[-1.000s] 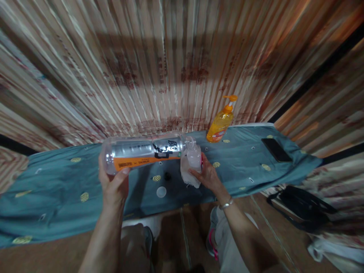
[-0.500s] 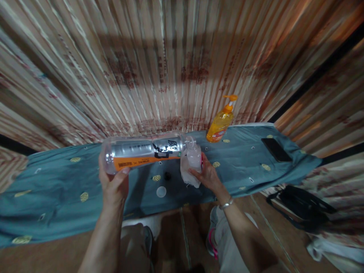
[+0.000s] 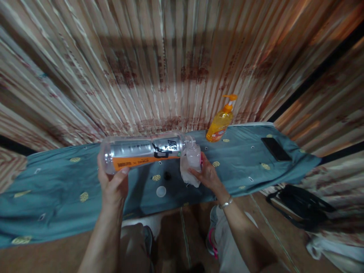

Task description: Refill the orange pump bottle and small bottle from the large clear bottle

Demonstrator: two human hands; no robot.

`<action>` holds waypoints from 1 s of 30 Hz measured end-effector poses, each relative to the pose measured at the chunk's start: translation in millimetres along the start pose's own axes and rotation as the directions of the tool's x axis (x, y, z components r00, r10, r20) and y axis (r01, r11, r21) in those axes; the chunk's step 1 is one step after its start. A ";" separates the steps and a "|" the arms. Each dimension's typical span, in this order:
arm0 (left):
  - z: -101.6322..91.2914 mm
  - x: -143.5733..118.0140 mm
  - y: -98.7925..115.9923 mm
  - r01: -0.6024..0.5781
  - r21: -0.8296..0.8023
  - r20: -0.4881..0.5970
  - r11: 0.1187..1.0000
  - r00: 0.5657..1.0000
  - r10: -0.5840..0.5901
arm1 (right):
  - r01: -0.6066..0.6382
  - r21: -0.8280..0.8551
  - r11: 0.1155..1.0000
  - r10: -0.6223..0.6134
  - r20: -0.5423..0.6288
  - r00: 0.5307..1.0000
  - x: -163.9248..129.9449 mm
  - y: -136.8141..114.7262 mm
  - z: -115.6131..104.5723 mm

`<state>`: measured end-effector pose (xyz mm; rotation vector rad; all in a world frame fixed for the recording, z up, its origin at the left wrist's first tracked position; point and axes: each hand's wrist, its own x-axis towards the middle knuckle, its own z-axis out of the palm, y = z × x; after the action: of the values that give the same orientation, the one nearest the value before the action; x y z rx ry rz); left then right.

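Note:
My left hand (image 3: 113, 185) grips the base end of a large clear plastic bottle (image 3: 142, 153) with an orange and silver label, held lying sideways above the table. Its open mouth meets the top of a small clear bottle (image 3: 193, 156). My right hand (image 3: 208, 175) holds that small bottle upright together with a white tissue or cloth (image 3: 188, 175) wrapped under it. A white cap (image 3: 161, 191) and a small black cap (image 3: 167, 175) lie on the blue patterned tablecloth (image 3: 57, 189) below the bottles.
An orange pump dispenser bottle (image 3: 220, 123) stands at the table's back edge. A black phone (image 3: 275, 148) lies at the right end. A black bag (image 3: 303, 208) sits on the floor to the right. Striped curtains hang behind the table.

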<state>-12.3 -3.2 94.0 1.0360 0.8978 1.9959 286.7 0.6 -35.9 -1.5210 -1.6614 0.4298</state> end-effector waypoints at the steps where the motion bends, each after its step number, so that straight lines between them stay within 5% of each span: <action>1: 0.2 -0.4 0.2 0.001 -0.002 -0.001 1.000 1.000 -0.001 | 0.006 0.000 1.000 -0.006 -0.003 1.000 0.0 0.0 0.1; 30: 6.8 0.2 7.0 0.017 0.012 0.071 1.000 0.997 -0.018 | 0.028 0.016 0.999 -0.028 0.036 0.999 1.6 -4.2 -4.7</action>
<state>-8.5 -4.9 102.8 1.0950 0.8786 1.9294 287.6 0.0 -29.5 -1.4847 -1.7016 0.4568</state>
